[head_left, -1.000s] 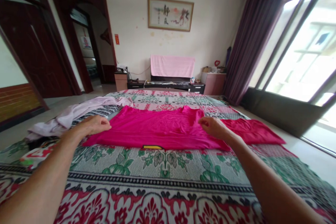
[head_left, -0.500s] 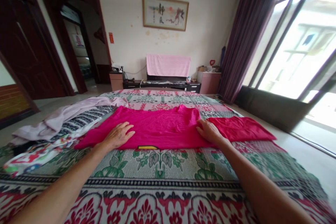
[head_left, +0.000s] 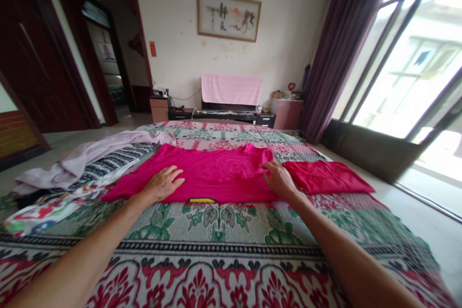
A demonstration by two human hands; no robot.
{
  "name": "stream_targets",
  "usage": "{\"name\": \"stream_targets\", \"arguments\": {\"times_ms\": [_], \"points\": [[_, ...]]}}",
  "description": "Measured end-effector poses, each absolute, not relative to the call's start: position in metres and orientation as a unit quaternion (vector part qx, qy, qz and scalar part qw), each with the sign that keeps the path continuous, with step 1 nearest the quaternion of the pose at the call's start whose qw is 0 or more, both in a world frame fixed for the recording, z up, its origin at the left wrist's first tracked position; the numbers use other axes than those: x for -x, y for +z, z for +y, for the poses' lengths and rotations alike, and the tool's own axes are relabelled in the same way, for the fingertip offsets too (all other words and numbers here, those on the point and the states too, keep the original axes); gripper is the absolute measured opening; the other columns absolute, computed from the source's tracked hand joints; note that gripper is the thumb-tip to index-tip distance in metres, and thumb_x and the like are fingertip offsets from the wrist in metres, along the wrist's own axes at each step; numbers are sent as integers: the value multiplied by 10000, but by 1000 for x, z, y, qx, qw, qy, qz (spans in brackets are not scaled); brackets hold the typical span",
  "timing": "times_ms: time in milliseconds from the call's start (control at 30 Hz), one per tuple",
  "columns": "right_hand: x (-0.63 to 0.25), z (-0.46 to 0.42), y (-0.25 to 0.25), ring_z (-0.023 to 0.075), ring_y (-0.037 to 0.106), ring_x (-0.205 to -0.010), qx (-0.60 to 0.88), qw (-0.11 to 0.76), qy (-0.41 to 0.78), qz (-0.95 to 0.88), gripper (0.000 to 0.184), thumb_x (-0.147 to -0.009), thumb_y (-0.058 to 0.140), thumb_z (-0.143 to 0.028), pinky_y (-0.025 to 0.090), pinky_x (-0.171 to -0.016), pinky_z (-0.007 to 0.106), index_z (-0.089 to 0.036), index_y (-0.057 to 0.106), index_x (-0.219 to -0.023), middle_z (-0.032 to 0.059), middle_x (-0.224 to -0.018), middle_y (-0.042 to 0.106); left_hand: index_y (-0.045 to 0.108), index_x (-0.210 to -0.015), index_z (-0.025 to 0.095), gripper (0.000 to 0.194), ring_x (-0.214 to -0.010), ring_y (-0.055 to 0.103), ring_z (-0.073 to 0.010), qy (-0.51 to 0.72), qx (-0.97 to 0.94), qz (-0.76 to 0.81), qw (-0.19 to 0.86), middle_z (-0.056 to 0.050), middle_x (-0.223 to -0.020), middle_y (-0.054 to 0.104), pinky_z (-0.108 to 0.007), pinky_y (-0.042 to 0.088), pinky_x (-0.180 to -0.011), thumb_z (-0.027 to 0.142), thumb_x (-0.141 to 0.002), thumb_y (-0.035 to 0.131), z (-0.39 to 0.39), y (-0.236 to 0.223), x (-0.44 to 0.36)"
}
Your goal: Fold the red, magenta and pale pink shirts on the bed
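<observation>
A bright pink garment (head_left: 216, 173) lies flattened and doubled over in front of me, with a yellow and black patch of print (head_left: 202, 200) at its near edge. On its left part rests my left hand (head_left: 164, 183), palm down and fingers spread. My right hand (head_left: 278, 179) is at the garment's right end, fingers apart and slightly bent, the tips over the cloth. Just beyond that hand is a folded red garment (head_left: 330, 176), apart from my fingers.
A patterned cover (head_left: 224, 236) in green, red and white lies beneath everything. At the left is a heap of clothes: a pale pink one (head_left: 83, 156), a black-and-white one (head_left: 111, 166) and a colourful print (head_left: 54, 209). A low cabinet (head_left: 231, 118) stands by the far wall.
My right hand has shifted a little to the left along the pink garment's end, widening the distance from the red garment. My left hand stays nearly where it was.
</observation>
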State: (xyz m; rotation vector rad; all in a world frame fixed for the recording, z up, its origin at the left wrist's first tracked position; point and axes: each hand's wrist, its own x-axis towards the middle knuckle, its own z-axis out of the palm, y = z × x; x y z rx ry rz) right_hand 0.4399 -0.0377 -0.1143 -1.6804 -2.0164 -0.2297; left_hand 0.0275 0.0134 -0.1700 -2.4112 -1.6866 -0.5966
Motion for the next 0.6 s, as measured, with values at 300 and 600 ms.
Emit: {"name": "stream_targets", "arguments": {"times_ms": [300,600], "points": [[-401,-51,-129,245,509,-1232,452,203,6,-869,395,-928,457,-322,397,-1039,426,-177,567,-1278,115,-1341,570,640,-1198,203,435,-1264,509,-250,-194,803,-559,73,-118,-1361,562,-417,371,-1099,425,-882,440,13,-171,-26],[-410,-47,-128,249,493,-1267,457,245,18,-855,433,-912,486,-347,391,-1061,438,-157,548,-1296,150,-1360,547,647,-1183,209,419,-1272,501,-245,-212,806,-548,68,-113,-1327,589,-416,362,-1107,415,-875,451,13,-172,-26]]}}
